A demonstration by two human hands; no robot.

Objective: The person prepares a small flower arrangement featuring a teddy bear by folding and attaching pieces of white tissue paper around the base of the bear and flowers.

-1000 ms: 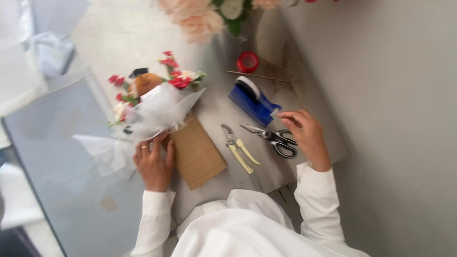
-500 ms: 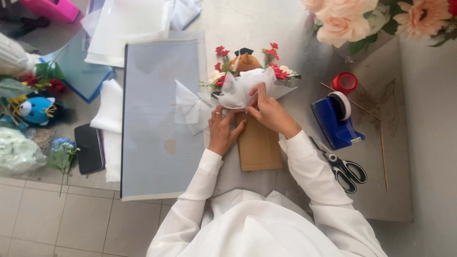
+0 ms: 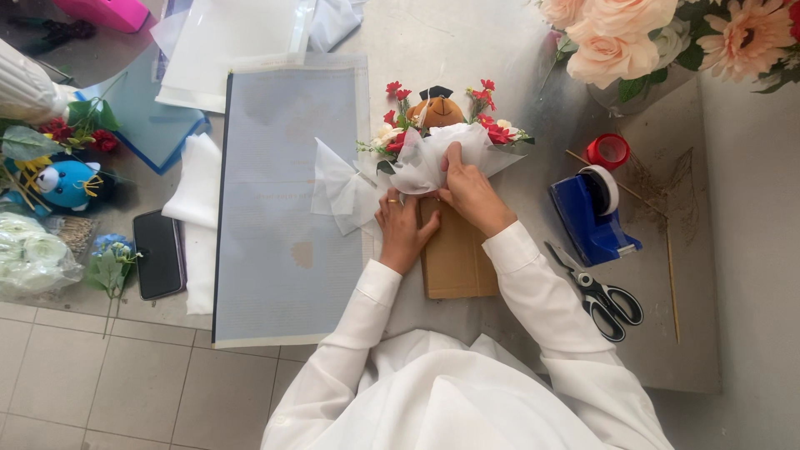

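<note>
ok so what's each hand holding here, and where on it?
Both hands grip the small bouquet by its white wrapping paper: the right hand pinches the wrap's front fold, just below the flowers; the left hand clasps the lower, gathered end.

A bouquet (image 3: pixel 433 146) lies on the desk (image 3: pixel 467 50), a mat (image 3: pixel 283 192) to its left, a tape dispenser (image 3: pixel 592 217) and scissors (image 3: pixel 604 292) to its right.

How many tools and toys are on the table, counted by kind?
Black-handled metal scissors: 1
Blue plastic tape dispenser: 1
Red tape roll: 1
Brown plush bear with black cap, in the white-wrapped bouquet both hands hold: 1
Blue plush toy: 1
Black flat phone: 1
Total: 6
</note>
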